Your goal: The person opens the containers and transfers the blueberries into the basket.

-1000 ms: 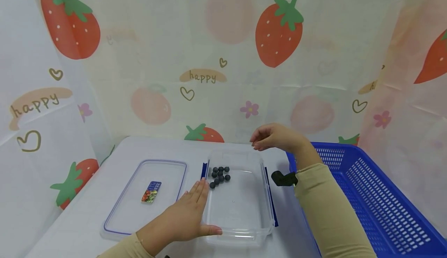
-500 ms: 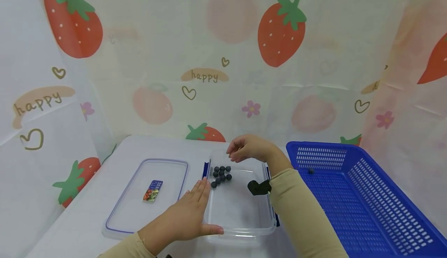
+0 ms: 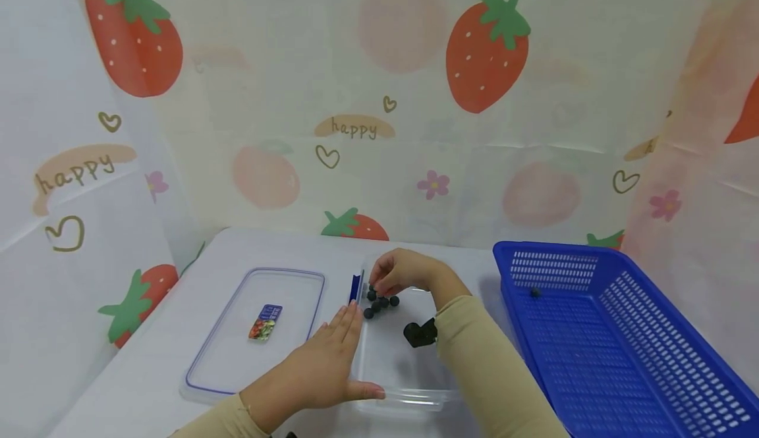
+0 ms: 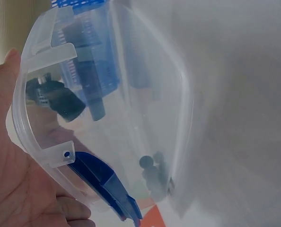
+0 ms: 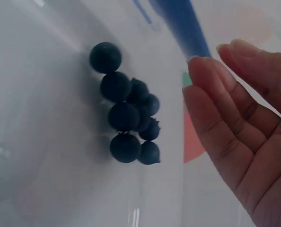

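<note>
Currently hovering near dark berries (image 5: 124,117) with the right hand (image 3: 409,273) in a relaxed, unfilled grip, resting the unclenched left hand (image 3: 317,371) against the clear box (image 3: 418,396).

The box (image 3: 415,396) and lid (image 3: 237,359) are smooth, clear plastic, the box glossy; its latch (image 4: 102,177) is opaque plastic with a soft shine. The basket (image 3: 617,365) is perforated plastic. The berries (image 3: 376,307) look matt, the backdrop (image 3: 462,151) thin and creased, the sleeve (image 3: 492,359) matt cloth, the tabletop (image 3: 124,392) smooth.

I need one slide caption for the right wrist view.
Right hand near a cluster of dark berries in a clear container.
</note>
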The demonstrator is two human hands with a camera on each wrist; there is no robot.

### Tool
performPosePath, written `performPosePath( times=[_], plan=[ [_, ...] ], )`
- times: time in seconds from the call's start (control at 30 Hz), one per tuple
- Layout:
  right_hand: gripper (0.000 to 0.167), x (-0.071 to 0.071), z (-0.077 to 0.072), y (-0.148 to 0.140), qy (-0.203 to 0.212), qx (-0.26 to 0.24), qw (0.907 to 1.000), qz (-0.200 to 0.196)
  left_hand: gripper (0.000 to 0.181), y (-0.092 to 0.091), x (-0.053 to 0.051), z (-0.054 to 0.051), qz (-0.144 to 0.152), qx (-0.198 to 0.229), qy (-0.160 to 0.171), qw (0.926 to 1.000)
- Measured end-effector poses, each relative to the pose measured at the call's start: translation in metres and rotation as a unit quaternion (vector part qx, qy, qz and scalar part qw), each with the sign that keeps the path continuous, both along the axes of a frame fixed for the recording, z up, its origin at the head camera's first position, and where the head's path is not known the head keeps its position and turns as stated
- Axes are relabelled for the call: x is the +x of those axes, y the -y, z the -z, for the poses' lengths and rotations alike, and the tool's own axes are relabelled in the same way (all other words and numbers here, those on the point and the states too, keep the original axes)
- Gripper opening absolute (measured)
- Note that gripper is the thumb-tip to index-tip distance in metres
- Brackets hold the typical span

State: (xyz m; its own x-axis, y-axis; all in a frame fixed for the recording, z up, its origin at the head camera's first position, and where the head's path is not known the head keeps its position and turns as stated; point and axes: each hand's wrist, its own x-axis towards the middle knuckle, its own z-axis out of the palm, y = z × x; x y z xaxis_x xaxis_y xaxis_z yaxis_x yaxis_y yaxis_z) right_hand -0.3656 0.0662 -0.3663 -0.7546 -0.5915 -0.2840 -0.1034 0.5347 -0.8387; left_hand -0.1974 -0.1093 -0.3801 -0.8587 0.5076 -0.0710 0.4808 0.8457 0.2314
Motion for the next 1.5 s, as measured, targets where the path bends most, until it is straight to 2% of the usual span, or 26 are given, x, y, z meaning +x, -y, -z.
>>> performPosePath(
  times=[0.2, 0.5, 0.97, 1.3, 1.5],
  plan=[
    [0.019, 0.001, 0.009, 0.0, -0.006, 0.041, 0.9991, -0.009, 0.114, -0.002, -0.001, 0.001, 0.001, -0.008, -0.002, 1.0],
    [0.021, 0.006, 0.018, 0.004, 0.012, 0.078, 0.9965, -0.026, 0.118, -0.001, -0.001, 0.002, 0.001, -0.006, 0.004, 1.0],
    [0.025, 0.011, 0.021, 0.009, -0.008, 0.146, 0.9885, -0.038, 0.115, -0.001, -0.001, 0.003, 0.007, 0.003, -0.002, 1.0],
    [0.023, 0.011, 0.025, 0.01, -0.005, 0.14, 0.9886, -0.055, 0.114, -0.001, 0.002, 0.002, 0.006, 0.008, -0.007, 0.9999],
    [0.015, 0.009, 0.025, 0.011, 0.002, 0.107, 0.9926, -0.056, 0.115, -0.001, 0.001, 0.003, 0.007, 0.006, -0.005, 0.9999]
  ],
)
